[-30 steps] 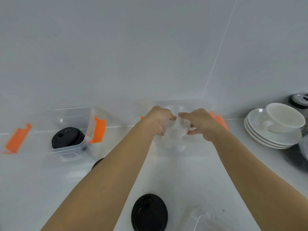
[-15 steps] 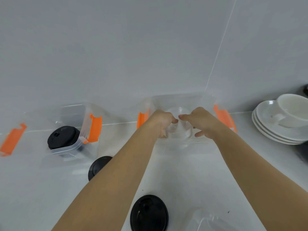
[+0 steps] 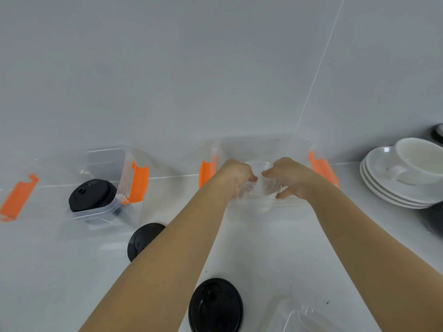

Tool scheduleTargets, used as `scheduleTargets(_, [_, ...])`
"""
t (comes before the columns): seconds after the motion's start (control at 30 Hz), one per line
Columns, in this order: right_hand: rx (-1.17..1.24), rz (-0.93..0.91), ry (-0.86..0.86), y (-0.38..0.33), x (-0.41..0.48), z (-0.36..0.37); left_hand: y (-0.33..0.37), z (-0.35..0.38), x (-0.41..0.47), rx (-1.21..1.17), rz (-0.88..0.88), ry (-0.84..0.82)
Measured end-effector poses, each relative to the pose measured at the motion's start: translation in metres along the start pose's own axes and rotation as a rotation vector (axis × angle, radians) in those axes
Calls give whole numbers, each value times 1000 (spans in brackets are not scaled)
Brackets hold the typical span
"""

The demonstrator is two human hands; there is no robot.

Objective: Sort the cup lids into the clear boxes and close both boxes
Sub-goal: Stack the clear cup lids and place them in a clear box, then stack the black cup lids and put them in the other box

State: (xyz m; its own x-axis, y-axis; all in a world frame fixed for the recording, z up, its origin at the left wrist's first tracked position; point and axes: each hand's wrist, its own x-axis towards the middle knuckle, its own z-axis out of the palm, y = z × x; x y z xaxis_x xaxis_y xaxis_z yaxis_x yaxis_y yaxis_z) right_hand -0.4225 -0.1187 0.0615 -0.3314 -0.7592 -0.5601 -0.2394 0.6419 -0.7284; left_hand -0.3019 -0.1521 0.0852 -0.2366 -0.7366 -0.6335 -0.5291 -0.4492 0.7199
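Both hands reach into the right clear box (image 3: 299,149) with orange latches by the wall. My left hand (image 3: 236,174) and my right hand (image 3: 291,177) pinch a clear dome lid (image 3: 260,185) from either side, just inside the box's front wall. The left clear box (image 3: 105,161) holds a black lid (image 3: 92,194). Two more black lids lie on the counter: one (image 3: 141,239) partly behind my left forearm, one (image 3: 215,306) near the bottom edge.
A clear box cover (image 3: 302,316) lies at the bottom right. A white cup (image 3: 419,161) sits on stacked saucers (image 3: 388,188) at the right. An orange latch (image 3: 18,197) shows at the far left. The wall stands close behind the boxes.
The view has tilted, so the boxes appear lower and nearer the centre. Both hands have lowered the clear lid slightly deeper into the right box.
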Motion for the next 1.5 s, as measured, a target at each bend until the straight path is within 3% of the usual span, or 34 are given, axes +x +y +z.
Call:
scheduleTargets(0.3, [-102, -38, 30, 0, 2, -1, 6, -4, -4, -19, 106, 76])
scheduleTargets(0.57, [-554, -340, 252, -38, -41, -22, 26, -46, -40, 347, 488, 222])
scheduleTargets(0.77, [-516, -681, 442, -42, -100, -25, -4, -73, -94, 343, 837, 595])
scheduleTargets(0.9, [-416, -876, 549, -14, -120, -6, -48, -73, -111, 329, 959, 693])
scheduleTargets(1.03, [-336, -979, 443, 18, -134, 23, -97, -65, -115, 341, 1000, 676])
scheduleTargets(1.17, [-364, -946, 271, 51, -137, 50, -142, -58, -115, 356, 927, 629])
scheduleTargets(1.5, [-636, -702, -140, 136, -134, 95, -226, -30, -107, 404, 682, 439])
